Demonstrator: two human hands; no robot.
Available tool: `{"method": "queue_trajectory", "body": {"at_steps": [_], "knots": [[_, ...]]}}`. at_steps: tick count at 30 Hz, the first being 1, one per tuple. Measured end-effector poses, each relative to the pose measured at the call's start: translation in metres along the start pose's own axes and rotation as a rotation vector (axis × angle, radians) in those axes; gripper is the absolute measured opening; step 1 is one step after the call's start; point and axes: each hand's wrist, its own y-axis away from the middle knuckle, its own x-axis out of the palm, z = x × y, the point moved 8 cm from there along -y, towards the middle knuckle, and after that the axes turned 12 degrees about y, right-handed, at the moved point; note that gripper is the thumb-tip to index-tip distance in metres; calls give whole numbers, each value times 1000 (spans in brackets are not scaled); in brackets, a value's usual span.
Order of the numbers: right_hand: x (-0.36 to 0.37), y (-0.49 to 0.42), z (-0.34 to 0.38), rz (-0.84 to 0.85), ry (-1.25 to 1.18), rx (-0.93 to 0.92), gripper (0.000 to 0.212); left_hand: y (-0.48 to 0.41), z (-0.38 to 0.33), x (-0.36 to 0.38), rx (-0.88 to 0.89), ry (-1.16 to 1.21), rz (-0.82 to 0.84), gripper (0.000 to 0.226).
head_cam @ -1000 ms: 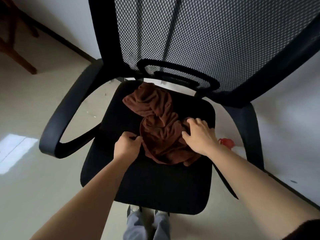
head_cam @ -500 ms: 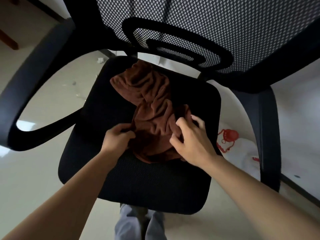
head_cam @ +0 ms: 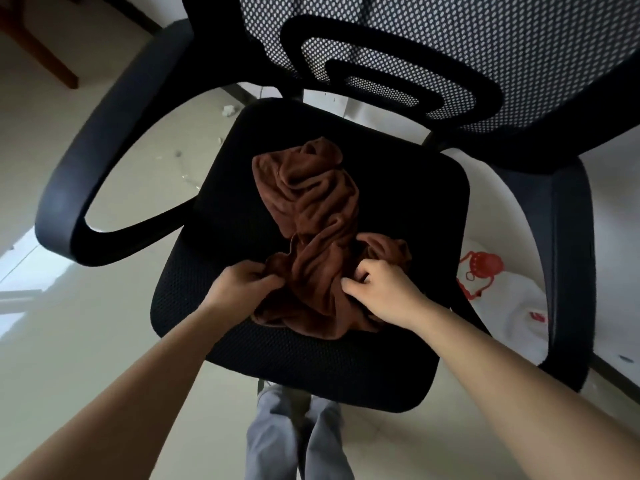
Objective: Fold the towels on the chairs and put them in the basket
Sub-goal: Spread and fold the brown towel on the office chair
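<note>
A crumpled brown towel point(head_cam: 311, 216) lies on the black mesh seat of an office chair point(head_cam: 346, 368), running from the seat's middle toward its front. My left hand point(head_cam: 239, 285) pinches the towel's near left edge with curled fingers. My right hand point(head_cam: 384, 289) grips the towel's near right side, thumb and fingers bunched in the cloth. No basket is in view.
The chair's curved black armrests point(head_cam: 104, 168) flank the seat and its mesh backrest point(head_cam: 450, 46) rises behind. A white bag with red print point(head_cam: 491, 282) lies on the floor at right. A wooden furniture leg point(head_cam: 52, 60) stands far left. My grey trouser legs point(head_cam: 294, 438) show below the seat.
Both hands have drawn the towel's near end toward the seat's front and closed more tightly on it. The towel now lies longer and narrower. The camera has shifted.
</note>
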Motion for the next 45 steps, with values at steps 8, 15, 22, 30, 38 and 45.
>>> {"method": "queue_trajectory", "body": {"at_steps": [8,15,22,30,38,45], "knots": [[6,22,4,83,-167,141,39,27,-6,-3,-26,491,-40,22],[-65,93,9,101,-369,170,50,85,-45,-42,53,653,-18,27],[-130,163,5,-200,-845,246,33,163,-99,-70,155,701,-88,12],[-142,218,10,-114,-818,275,31,228,-158,-99,233,642,-125,34],[-176,258,11,-331,-1033,124,13,269,-191,-113,302,495,-192,21],[-187,279,12,-317,-1048,152,19,284,-208,-122,391,504,-199,16]]}}
